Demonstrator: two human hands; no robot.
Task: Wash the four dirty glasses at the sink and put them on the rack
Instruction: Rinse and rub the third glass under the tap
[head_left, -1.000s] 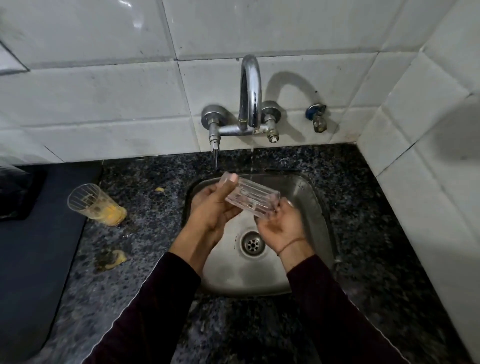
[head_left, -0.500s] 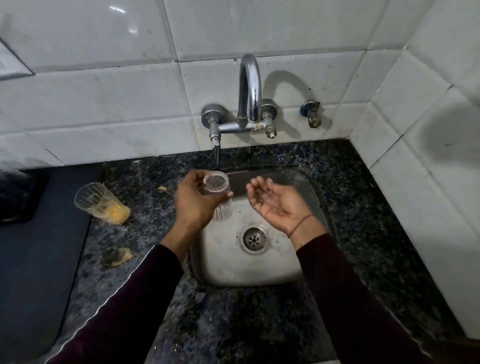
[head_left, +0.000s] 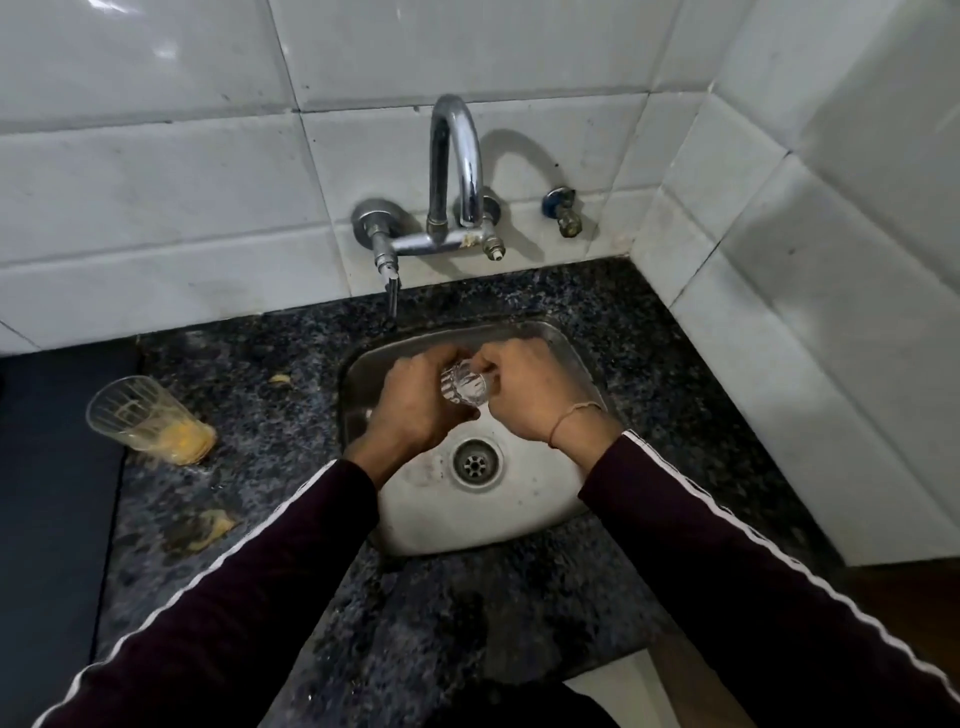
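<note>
Over the steel sink (head_left: 563, 358), the left hand (head_left: 415, 402) wraps a clear glass (head_left: 465, 385) while the right hand (head_left: 535, 395) pinches its rim; a juice-stained glass (head_left: 148, 418) waits on the counter (head_left: 270, 415) (no rack in view). Rubbing inside and out, low over the basin, looks wisest.

Glass (head_left: 464, 385) mostly hidden between left hand (head_left: 415, 402) and right hand (head_left: 535, 395); only ribbed middle shows. Fingertips of both hands out of sight (curled behind glass). Sink (head_left: 363, 374) back wall partly covered by hands. Dark mat (head_left: 52, 519) cut by left edge. Water flow from tap (head_left: 454, 171) too faint to tell. Sleeves (head_left: 234, 597) cut by bottom edge.
</note>
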